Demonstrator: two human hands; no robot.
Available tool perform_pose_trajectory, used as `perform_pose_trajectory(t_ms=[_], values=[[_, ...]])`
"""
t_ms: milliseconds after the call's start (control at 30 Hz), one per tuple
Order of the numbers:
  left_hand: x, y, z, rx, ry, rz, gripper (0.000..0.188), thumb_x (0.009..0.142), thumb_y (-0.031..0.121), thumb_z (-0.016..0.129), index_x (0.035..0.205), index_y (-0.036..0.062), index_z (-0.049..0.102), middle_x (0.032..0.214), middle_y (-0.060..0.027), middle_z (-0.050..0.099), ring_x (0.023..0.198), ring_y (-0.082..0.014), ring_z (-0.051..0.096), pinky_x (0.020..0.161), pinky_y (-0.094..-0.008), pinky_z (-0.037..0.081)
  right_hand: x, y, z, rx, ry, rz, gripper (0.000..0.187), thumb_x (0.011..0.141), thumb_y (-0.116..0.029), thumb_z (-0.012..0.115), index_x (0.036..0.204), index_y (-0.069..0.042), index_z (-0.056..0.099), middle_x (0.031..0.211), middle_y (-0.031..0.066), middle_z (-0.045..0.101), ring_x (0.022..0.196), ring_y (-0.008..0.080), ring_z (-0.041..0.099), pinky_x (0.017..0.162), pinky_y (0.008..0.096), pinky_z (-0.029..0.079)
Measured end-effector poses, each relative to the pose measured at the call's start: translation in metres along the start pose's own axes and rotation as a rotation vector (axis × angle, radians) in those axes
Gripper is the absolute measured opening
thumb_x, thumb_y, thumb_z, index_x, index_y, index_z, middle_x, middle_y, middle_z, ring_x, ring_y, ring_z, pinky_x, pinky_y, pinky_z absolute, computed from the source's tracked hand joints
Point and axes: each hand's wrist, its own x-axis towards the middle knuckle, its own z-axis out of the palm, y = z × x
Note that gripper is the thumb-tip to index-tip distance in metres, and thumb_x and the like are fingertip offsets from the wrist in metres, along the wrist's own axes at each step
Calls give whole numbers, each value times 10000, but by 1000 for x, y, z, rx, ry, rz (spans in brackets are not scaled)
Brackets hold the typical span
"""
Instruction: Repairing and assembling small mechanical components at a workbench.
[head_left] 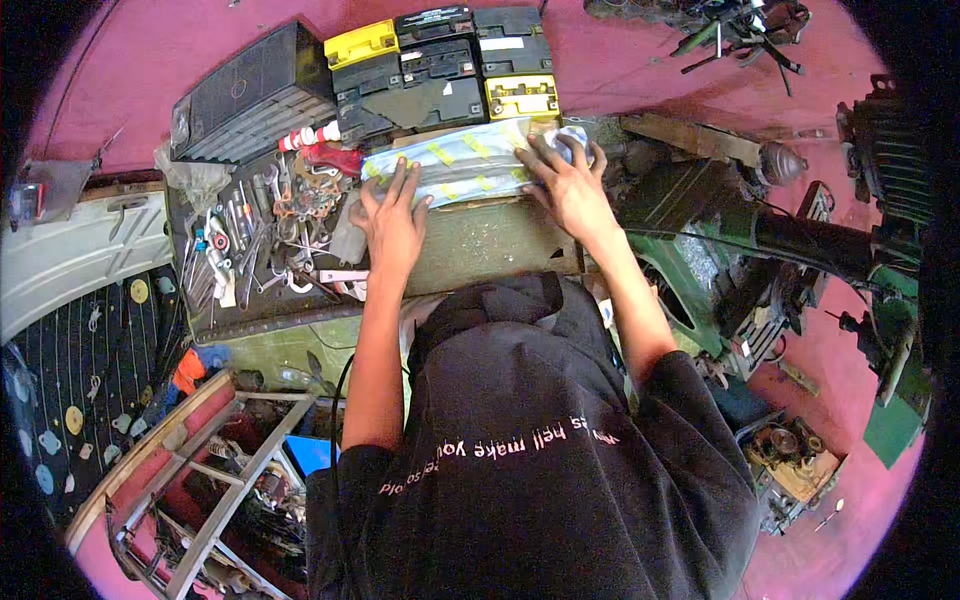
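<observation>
A long pale-blue wrapped bundle [460,155] with yellow patches and a grey band along its middle lies across the far part of the workbench. At its left end, my left hand [392,222] rests with fingers spread, fingertips on the near edge. My right hand [570,190] lies over the right end, fingers apart and pressing on the wrapping. Neither hand is closed around anything. Whatever is inside the wrapping is hidden. Just in front of the bundle is a bare board [480,245] on the bench.
Several batteries [435,65], black and yellow, stand behind the bundle. A black drawer case [255,95] is at the far left. Wrenches and other loose hand tools [290,220] cover the bench's left side. A metal frame [215,490] stands lower left; green machinery [690,240] is on the right.
</observation>
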Motion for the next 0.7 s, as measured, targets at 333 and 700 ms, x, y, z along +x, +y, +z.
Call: perform_pose_trajectory(t_ms=[333,700], values=[[-15,2,0,66,-21,-54,657,988,403,659,1589,237,452,1683,2,384,1439,-395,342,1094,-700,235,-12,-18,3,-41,59,33,655,956,-424,674,1562,-263,485,1672,-8,375,1504,335,347,1199,688,187],[-121,-4,-11,-257,67,-170,519,936,208,723,1435,118,612,1597,-36,499,1368,-364,413,1152,-583,253,-54,-53,-2,106,15,86,631,937,-237,703,1533,-188,504,1692,51,340,1427,386,382,1187,602,236]])
